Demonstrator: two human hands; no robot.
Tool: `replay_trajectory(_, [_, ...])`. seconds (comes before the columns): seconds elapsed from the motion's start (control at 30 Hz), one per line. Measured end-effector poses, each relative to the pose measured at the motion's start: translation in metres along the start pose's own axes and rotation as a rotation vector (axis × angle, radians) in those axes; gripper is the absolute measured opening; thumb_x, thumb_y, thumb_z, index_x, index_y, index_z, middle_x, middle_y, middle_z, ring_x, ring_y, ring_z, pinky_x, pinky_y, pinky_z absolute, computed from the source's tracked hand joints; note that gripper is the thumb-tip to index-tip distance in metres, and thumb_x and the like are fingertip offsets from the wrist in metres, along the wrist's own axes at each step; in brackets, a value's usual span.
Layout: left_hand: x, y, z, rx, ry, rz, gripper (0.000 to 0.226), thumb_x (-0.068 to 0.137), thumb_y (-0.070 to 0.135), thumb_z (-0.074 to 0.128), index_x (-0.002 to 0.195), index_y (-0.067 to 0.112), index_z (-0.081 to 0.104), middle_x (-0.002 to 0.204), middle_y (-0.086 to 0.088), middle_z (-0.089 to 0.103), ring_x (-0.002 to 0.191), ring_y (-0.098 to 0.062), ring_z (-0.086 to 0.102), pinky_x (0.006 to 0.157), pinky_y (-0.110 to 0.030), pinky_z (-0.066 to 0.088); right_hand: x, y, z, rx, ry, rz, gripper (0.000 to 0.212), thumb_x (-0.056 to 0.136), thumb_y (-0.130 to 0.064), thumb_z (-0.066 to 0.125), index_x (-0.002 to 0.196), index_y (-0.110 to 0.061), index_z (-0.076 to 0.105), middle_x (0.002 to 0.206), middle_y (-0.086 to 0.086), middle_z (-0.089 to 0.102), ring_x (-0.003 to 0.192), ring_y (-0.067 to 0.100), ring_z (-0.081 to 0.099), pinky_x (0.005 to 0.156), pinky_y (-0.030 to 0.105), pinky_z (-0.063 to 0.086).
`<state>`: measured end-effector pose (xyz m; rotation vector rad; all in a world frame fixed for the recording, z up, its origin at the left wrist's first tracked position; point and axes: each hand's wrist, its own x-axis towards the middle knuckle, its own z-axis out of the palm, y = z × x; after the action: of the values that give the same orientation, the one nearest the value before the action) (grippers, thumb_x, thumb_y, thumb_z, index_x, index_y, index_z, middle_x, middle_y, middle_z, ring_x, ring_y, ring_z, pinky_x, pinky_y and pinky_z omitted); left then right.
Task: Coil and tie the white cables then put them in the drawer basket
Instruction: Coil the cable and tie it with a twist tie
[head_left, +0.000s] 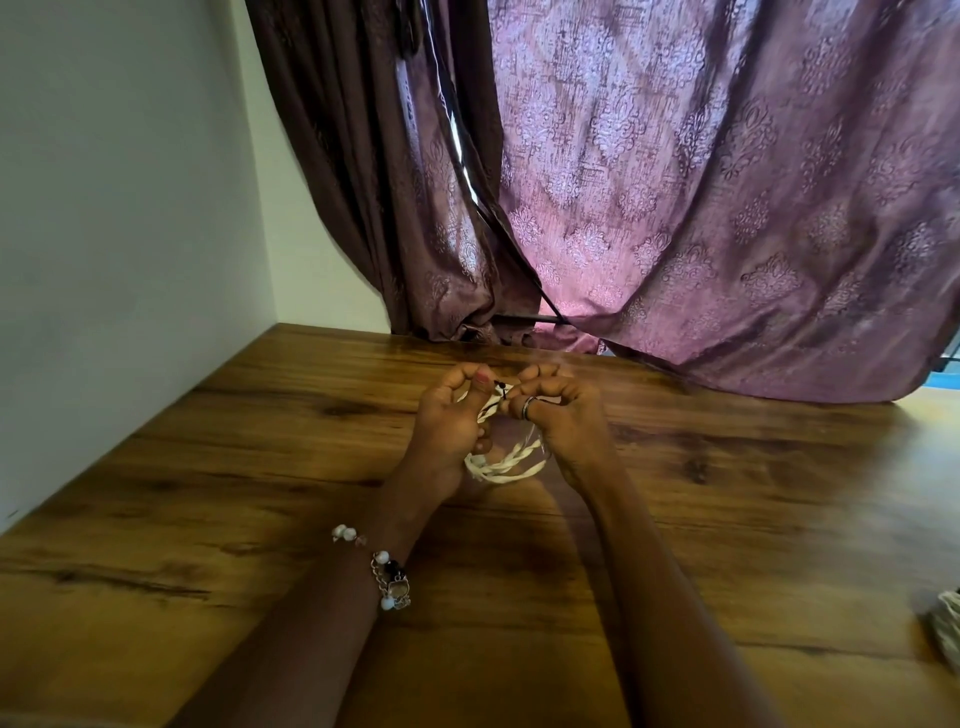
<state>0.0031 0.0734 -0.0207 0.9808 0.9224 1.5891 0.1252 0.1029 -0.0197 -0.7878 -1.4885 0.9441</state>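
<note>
A coiled white cable (506, 462) hangs between both hands just above the wooden table (260, 467). My left hand (449, 421) grips the coil's left side, thumb pressed on top. My right hand (563, 415), wearing a ring, pinches the top of the coil where a thin black tie (502, 388) wraps around the strands. The lower loops show below the hands; the upper part is hidden by fingers. No drawer basket is in view.
A purple patterned curtain (727, 208) hangs behind the table and drapes onto its far edge. A white wall (130, 182) borders the table's left side. A pale woven object (948, 629) sits at the right edge.
</note>
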Motion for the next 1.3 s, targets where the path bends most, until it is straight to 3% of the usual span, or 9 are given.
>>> replay_trajectory(0.1, [0.0002,0.0000,-0.0001,-0.017,-0.024,-0.018,0.015,0.098,0.019,0.050,0.085,0.016,0.057,0.065,-0.004,0.056,0.034,-0.003,0.035,0.035,-0.012,0.026,0.0009,0.0008,-0.0001,-0.021,0.007,-0.013,0.020,0.068,0.018,0.063,0.068,0.001,0.072,0.095,0.011,0.058,0.093,0.009,0.056,0.074,0.020,0.048])
replay_trajectory(0.27, [-0.0007,0.0019,-0.0002,0.004,-0.034,-0.018,0.014,0.097,0.018,0.051,0.085,0.016,0.058,0.064,0.000,0.058,0.034,-0.003,0.036,0.034,-0.012,0.027,-0.0019,-0.0029,0.0006,-0.030,0.011,-0.029,0.018,0.070,0.017,0.064,0.073,0.001,0.072,0.095,0.009,0.056,0.083,-0.006,0.054,0.068,0.011,0.046])
replay_trajectory(0.43, [0.0005,0.0012,-0.0006,0.011,-0.035,-0.018,0.014,0.097,0.020,0.050,0.085,0.016,0.058,0.064,-0.001,0.055,0.035,-0.003,0.033,0.034,-0.014,0.026,0.0000,-0.0007,0.0004,-0.058,0.008,-0.060,0.011,0.070,0.007,0.071,0.078,0.000,0.073,0.094,0.007,0.055,0.094,0.008,0.052,0.074,0.014,0.045])
replay_trajectory(0.77, [0.0009,0.0016,-0.0002,-0.012,-0.019,-0.057,0.016,0.098,0.018,0.049,0.084,0.017,0.057,0.065,-0.002,0.055,0.036,-0.004,0.032,0.035,-0.014,0.024,-0.0009,0.0015,-0.0001,-0.021,-0.002,-0.059,0.014,0.066,0.004,0.068,0.079,0.004,0.072,0.096,0.010,0.053,0.083,-0.003,0.054,0.070,0.013,0.046])
replay_trajectory(0.97, [0.0011,-0.0001,0.0005,-0.025,-0.009,-0.063,0.017,0.098,0.017,0.048,0.084,0.018,0.057,0.064,-0.002,0.055,0.035,-0.003,0.032,0.034,-0.012,0.024,0.0006,0.0036,0.0010,-0.028,0.000,-0.037,0.017,0.058,-0.006,0.065,0.072,-0.001,0.072,0.091,0.006,0.055,0.086,0.005,0.055,0.072,0.019,0.046])
replay_trajectory(1.1, [0.0010,0.0001,0.0012,-0.014,0.007,-0.061,0.015,0.098,0.018,0.049,0.085,0.017,0.057,0.066,-0.002,0.056,0.035,-0.003,0.032,0.034,-0.012,0.025,0.0004,0.0041,0.0005,-0.027,-0.016,-0.032,0.014,0.058,-0.008,0.065,0.067,-0.013,0.074,0.088,0.001,0.057,0.092,0.012,0.053,0.074,0.022,0.045])
replay_trajectory(1.3, [0.0015,0.0004,0.0005,-0.005,-0.001,-0.064,0.016,0.097,0.018,0.051,0.083,0.018,0.059,0.067,-0.002,0.059,0.035,-0.004,0.033,0.034,-0.013,0.026,0.0011,0.0034,0.0005,-0.027,-0.013,-0.036,0.013,0.058,-0.008,0.066,0.068,-0.013,0.074,0.092,0.004,0.057,0.093,0.011,0.054,0.075,0.021,0.046])
